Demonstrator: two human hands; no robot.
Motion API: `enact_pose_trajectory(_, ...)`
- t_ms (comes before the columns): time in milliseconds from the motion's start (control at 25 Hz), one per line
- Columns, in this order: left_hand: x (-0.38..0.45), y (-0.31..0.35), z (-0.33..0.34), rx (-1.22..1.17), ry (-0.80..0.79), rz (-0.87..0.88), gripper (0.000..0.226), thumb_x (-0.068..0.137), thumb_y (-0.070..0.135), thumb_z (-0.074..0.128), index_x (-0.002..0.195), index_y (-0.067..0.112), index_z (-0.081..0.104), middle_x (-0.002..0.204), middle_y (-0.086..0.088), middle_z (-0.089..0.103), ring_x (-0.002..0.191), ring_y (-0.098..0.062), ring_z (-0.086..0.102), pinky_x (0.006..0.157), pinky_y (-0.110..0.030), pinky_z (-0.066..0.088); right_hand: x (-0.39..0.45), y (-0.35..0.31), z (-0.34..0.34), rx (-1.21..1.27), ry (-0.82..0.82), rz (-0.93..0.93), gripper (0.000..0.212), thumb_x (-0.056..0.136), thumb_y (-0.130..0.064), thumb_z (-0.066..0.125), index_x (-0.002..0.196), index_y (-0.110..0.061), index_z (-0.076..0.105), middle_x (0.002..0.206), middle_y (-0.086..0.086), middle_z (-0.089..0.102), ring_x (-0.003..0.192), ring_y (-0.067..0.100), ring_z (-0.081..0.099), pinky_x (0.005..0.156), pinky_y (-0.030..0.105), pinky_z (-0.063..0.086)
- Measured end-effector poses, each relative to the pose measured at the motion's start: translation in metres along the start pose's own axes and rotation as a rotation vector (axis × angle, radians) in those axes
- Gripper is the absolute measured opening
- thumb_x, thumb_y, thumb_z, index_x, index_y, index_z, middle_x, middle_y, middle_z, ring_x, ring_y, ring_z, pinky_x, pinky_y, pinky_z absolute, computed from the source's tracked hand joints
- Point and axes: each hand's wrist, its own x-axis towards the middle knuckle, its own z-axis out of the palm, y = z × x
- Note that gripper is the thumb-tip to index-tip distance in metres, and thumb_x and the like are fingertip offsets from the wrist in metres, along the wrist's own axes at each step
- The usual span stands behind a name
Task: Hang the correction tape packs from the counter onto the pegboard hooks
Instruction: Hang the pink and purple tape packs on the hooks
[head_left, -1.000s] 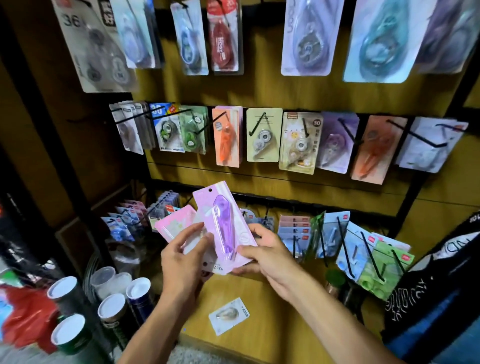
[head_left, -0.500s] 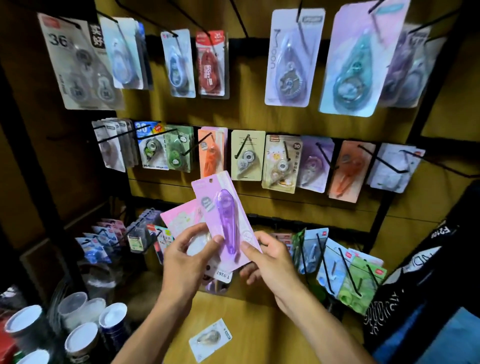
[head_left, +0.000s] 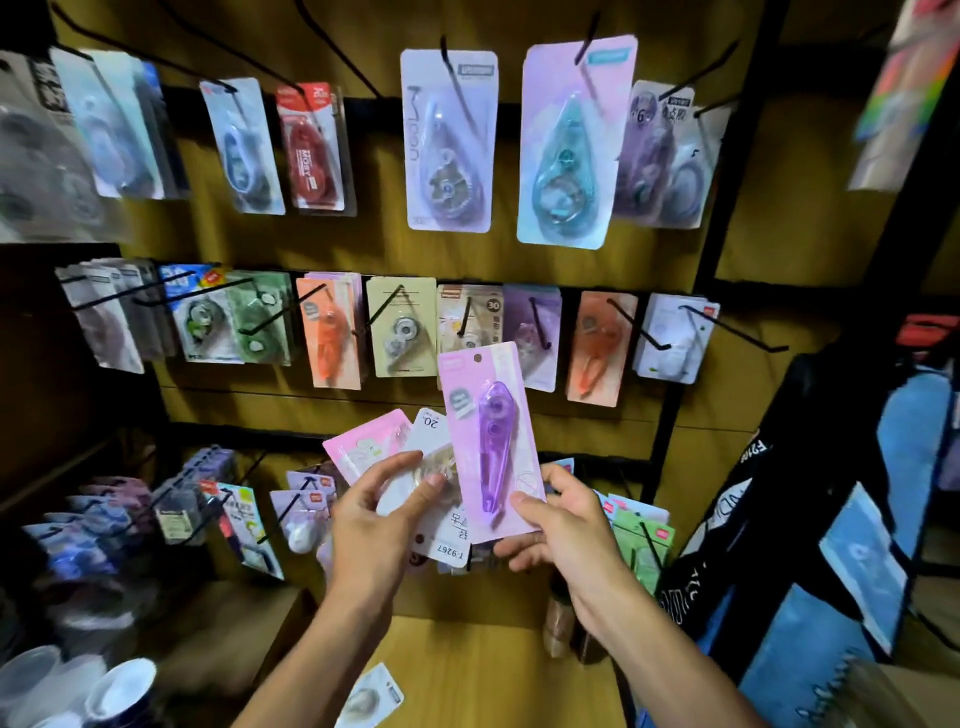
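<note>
Purple correction tape pack (head_left: 488, 441): pink card, clear purple dispenser, upright, slightly tilted, hang-hole up, in front of middle hook row. Pink pack (head_left: 363, 449) and white pack (head_left: 441, 499) fanned behind-left. Another pack (head_left: 370, 696) flat on counter (head_left: 493, 675).

White pack (head_left: 441, 499): "20", "T-9267"

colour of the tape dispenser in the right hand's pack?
Translucent purple dispenser, on a pink card; head view.

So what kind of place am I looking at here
Most likely a stationery shop's display corner. Rows of correction tape packs hang in retail cards from black hooks on a board, several deep. The right hand holds a purple pack, and another pack lies on the wooden counter.
</note>
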Motion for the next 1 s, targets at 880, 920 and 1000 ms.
enact_pose_trajectory(880, 0.001, 0.050, -0.087, -0.012, 0.133, 0.097, 0.030, 0.085, 0.040, 0.067, 0.115, 0.036, 0.066, 0.110, 0.023, 0.071, 0.098, 0.004, 0.068, 0.072, -0.015, 0.056, -0.004, -0.007, 0.088, -0.030, -0.159, -0.062, 0.036, 0.091, -0.003, 0.062, 0.116, -0.027, 0.052, 0.094, 0.000, 0.077, 0.071, 0.024, 0.074, 0.046, 0.029, 0.055)
enact_pose_trajectory(920, 0.002, 0.050, -0.088, -0.015, 0.122, 0.098, 0.033, 0.088, 0.037, 0.067, 0.120, 0.037, 0.064, 0.114, 0.026, 0.068, 0.105, 0.001, 0.067, 0.080, -0.021, 0.057, -0.003, -0.008, 0.090, -0.045, -0.170, -0.071, 0.042, 0.091, -0.003, 0.062, 0.118, -0.033, 0.051, 0.096, -0.002, 0.077, 0.073, 0.024, 0.074, 0.046, 0.030, 0.055)
enact_pose_trajectory(1000, 0.003, 0.049, -0.090, 0.015, 0.108, 0.092, 0.038, 0.087, 0.031, 0.072, 0.123, 0.039, 0.061, 0.121, 0.032, 0.061, 0.117, 0.002, 0.059, 0.093, -0.029, 0.053, -0.001, -0.008, 0.092, -0.060, -0.182, -0.086, 0.049, 0.091, 0.000, 0.060, 0.121, -0.038, 0.050, 0.099, -0.004, 0.077, 0.074, 0.025, 0.075, 0.046, 0.030, 0.055)
